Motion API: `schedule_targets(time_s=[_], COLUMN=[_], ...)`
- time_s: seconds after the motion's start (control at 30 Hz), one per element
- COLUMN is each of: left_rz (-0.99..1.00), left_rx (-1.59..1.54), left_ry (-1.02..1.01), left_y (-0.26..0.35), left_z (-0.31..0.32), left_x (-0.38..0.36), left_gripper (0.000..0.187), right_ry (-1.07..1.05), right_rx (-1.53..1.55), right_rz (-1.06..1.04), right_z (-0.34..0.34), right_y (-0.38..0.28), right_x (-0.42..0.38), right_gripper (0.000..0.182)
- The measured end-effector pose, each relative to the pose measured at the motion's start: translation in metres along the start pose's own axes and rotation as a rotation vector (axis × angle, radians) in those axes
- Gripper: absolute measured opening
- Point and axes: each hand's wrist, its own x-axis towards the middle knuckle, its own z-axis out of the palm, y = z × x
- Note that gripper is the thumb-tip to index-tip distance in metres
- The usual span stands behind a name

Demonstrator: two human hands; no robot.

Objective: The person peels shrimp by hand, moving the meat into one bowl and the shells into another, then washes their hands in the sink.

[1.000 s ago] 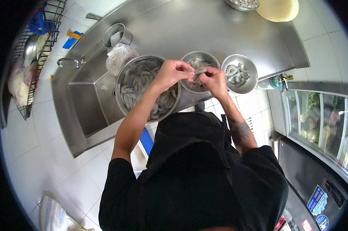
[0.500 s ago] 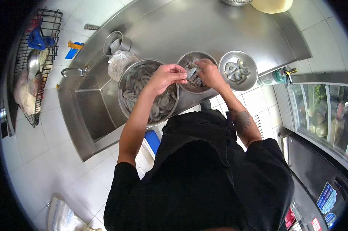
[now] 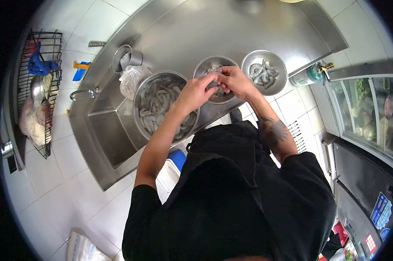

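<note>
Both my hands meet over the middle steel bowl (image 3: 199, 69), which holds shell scraps. My left hand (image 3: 198, 93) is closed, pinching a grey shrimp (image 3: 212, 85) that the fingers mostly cover. Against the same shrimp, my right hand (image 3: 236, 82) has its fingers bent and pressed together. To the left, a large steel bowl (image 3: 136, 104) is full of whole grey shrimp (image 3: 161, 102). On the right, a smaller steel bowl (image 3: 281, 67) contains several peeled shrimp (image 3: 263, 74).
A sink basin (image 3: 114, 135) with a tap (image 3: 92, 92) lies left of the bowls. Beside the large bowl are a knotted plastic bag (image 3: 133, 82) and a steel pot (image 3: 135, 58). A wire rack (image 3: 53, 48) hangs at far left; a glass-front fridge (image 3: 366, 108) stands right.
My hands have come closer together, with the right fingers now against the left ones at the shrimp. The whole view has shifted slightly.
</note>
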Motion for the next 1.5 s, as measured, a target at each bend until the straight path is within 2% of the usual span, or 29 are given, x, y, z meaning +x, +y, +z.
schedule_targets(time_s=[0.1, 0.17, 0.3, 0.4, 0.5, 0.57, 0.7, 0.8, 0.9, 0.97, 1.1, 1.3, 1.37, 1.43, 1.5], left_rz=[0.004, -0.002, -0.044, -0.046, -0.035, 0.087, 0.137, 0.079, 0.159, 0.191, 0.125, 0.079, -0.114, -0.138, -0.160], left_rx=[-0.094, -0.059, 0.007, -0.039, -0.086, -0.082, 0.038, 0.009, 0.024, -0.078, -0.103, -0.071, -0.428, -0.521, -0.616], left_ry=[0.068, 0.038, -0.043, 0.037, 0.088, 0.157, 0.102, 0.069, 0.132, 0.205, 0.199, 0.155, 0.246, 0.244, 0.247], left_y=[0.002, 0.003, 0.001, -0.002, -0.004, 0.000, 0.005, 0.005, -0.001, -0.004, -0.005, -0.008, -0.015, -0.015, -0.013], left_z=[0.001, 0.000, -0.003, 0.002, 0.006, 0.008, 0.006, 0.005, 0.005, 0.006, 0.010, 0.013, 0.018, 0.014, 0.012], left_x=[0.003, 0.005, 0.002, -0.001, -0.001, 0.003, 0.008, 0.010, 0.008, 0.008, 0.012, 0.005, 0.002, 0.002, 0.002], left_gripper=[0.027, 0.022, 0.019, 0.018, 0.017, 0.016, 0.018, 0.018, 0.021, 0.022, 0.022, 0.023, 0.026, 0.028, 0.030], right_ry=[0.053, 0.025, 0.057, 0.099, 0.115, 0.063, 0.067, 0.077, 0.057, -0.015, -0.009, -0.008, -0.037, -0.065, -0.053], right_rx=[-0.051, -0.155, -0.173, -0.121, 0.062, 0.150, 0.034, 0.085, 0.248, 0.179, 0.028, -0.117, -0.211, -0.306, -0.565], right_rz=[-0.028, -0.070, -0.093, -0.073, -0.041, -0.016, -0.064, -0.049, -0.020, -0.061, -0.074, -0.212, -0.251, -0.289, -0.364], right_z=[0.002, 0.004, 0.008, 0.009, 0.007, 0.003, 0.000, -0.009, -0.025, -0.034, -0.030, -0.021, -0.025, -0.025, -0.022], right_y=[-0.005, -0.008, -0.008, -0.010, -0.009, -0.008, -0.012, -0.008, -0.001, -0.004, -0.009, -0.024, -0.020, -0.019, -0.025], right_x=[-0.004, -0.009, -0.011, -0.012, -0.014, -0.012, -0.014, -0.013, -0.011, -0.015, -0.018, -0.030, -0.027, -0.028, -0.030], right_gripper=[0.016, 0.017, 0.018, 0.018, 0.019, 0.019, 0.019, 0.019, 0.015, 0.015, 0.014, 0.022, 0.025, 0.027, 0.033])
